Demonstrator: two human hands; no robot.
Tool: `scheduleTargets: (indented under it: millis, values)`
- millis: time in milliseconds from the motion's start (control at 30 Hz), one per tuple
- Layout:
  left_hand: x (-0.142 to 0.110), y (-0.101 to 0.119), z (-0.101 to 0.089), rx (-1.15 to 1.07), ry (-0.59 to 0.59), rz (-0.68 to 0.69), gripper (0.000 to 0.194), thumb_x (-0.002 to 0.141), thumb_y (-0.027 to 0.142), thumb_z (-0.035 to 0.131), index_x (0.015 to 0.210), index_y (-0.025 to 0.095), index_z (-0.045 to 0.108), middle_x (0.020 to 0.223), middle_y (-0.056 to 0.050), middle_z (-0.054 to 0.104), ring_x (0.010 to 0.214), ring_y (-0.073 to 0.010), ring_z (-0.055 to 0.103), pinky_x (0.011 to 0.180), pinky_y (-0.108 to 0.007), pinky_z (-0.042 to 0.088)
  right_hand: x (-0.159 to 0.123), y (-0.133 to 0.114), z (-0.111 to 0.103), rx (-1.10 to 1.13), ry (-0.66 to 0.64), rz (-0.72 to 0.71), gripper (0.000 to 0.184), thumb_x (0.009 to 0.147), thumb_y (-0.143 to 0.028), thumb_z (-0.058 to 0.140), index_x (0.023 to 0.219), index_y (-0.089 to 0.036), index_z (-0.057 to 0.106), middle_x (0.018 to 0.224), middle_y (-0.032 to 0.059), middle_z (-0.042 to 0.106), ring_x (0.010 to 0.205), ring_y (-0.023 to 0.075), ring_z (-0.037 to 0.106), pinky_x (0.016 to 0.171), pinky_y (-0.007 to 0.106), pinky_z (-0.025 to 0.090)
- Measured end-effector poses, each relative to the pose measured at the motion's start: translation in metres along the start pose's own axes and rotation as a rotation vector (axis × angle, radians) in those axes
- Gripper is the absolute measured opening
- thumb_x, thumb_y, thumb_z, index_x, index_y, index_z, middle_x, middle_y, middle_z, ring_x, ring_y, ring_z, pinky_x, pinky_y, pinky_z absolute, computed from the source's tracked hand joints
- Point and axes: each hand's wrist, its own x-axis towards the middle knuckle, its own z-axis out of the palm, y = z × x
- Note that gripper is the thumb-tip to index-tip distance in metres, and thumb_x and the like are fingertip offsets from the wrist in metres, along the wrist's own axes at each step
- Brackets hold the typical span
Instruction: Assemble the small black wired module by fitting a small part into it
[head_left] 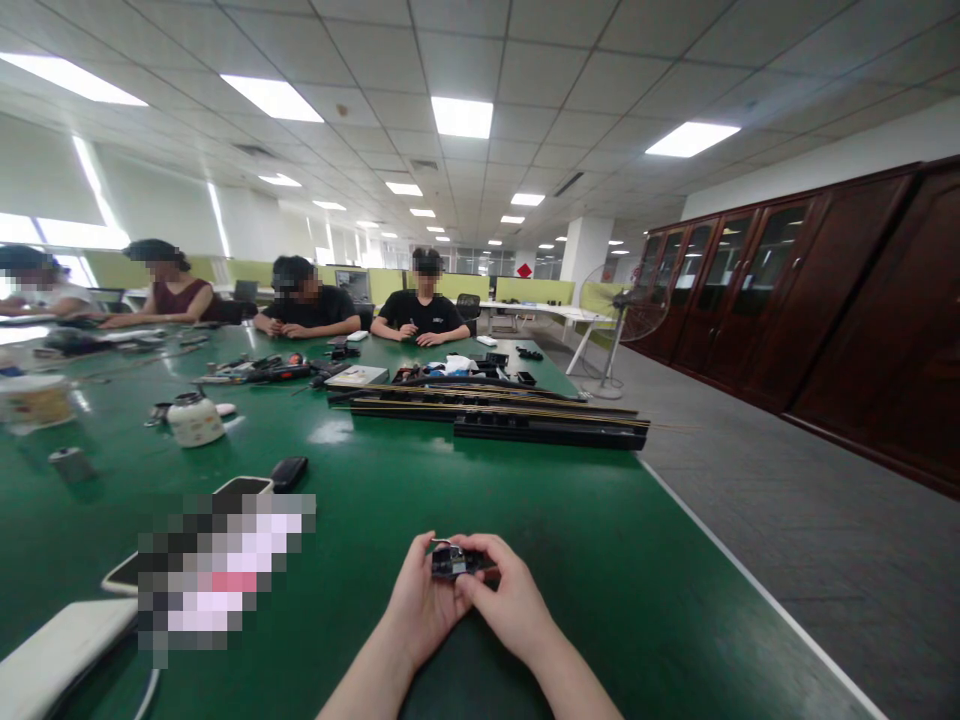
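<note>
Between my two hands is a small black electronic part (448, 563) with a light patch in its middle and a short wire or bent metal piece at its upper side. My left hand (422, 597) curls around its left end from below. On the other end, my right hand (508, 590) grips with thumb in front and fingers behind. The part is held a little above the green table (600, 560). Its underside and right end are hidden by my fingers, and its exact kind cannot be made out.
Long black rails (547, 432) with thin yellow rods lie across the table ahead. To the left are a phone (244, 488), a black key fob (289, 473), a white jar (195, 420), a metal cylinder (71, 464) and a white slab (64, 650). Several people sit beyond; a fan (619, 320) stands right.
</note>
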Motion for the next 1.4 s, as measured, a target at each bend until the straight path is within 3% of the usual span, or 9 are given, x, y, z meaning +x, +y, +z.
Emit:
scheduleTargets:
  millis: [233,433,767,1400]
  values:
    - [0.000,0.000,0.000,-0.008,-0.007,0.009,0.027,0.077,0.037,0.043,0.079,0.012,0.055,0.073,-0.012,0.065,0.060,-0.0174,0.061,0.062,-0.030,0.047,0.001,0.002,-0.001,0.147,-0.028,0.057,0.033,0.068,-0.012,0.051,0.100,-0.022,0.056,0.105,0.0048,0.060,0.096,0.0200,0.054,0.075,0.031,0.047]
    - [0.001,0.002,-0.002,-0.072,0.021,0.018,0.025,0.076,0.036,0.045,0.079,0.013,0.054,0.072,-0.010,0.065,0.060,-0.0166,0.061,0.061,-0.030,0.048,0.006,0.016,0.000,0.236,0.032,0.143,0.028,0.071,-0.019,0.052,0.098,-0.019,0.056,0.098,0.0053,0.062,0.092,0.0192,0.057,0.087,0.035,0.042]
    - [0.002,0.001,0.000,-0.099,0.039,0.022,0.028,0.077,0.038,0.043,0.080,0.013,0.054,0.072,-0.010,0.065,0.064,-0.0192,0.062,0.062,-0.031,0.048,0.008,0.020,0.002,0.313,0.048,0.301,0.031,0.071,-0.040,0.053,0.094,-0.019,0.059,0.096,0.0057,0.062,0.086,0.0206,0.058,0.070,0.032,0.046]
    - [0.000,0.001,0.002,-0.101,0.059,0.023,0.027,0.077,0.037,0.044,0.079,0.012,0.054,0.071,-0.009,0.064,0.063,-0.0179,0.061,0.062,-0.032,0.048,0.009,0.019,0.002,0.303,0.059,0.294,0.024,0.073,-0.036,0.052,0.089,-0.021,0.060,0.087,0.0027,0.064,0.082,0.0201,0.060,0.067,0.032,0.048]
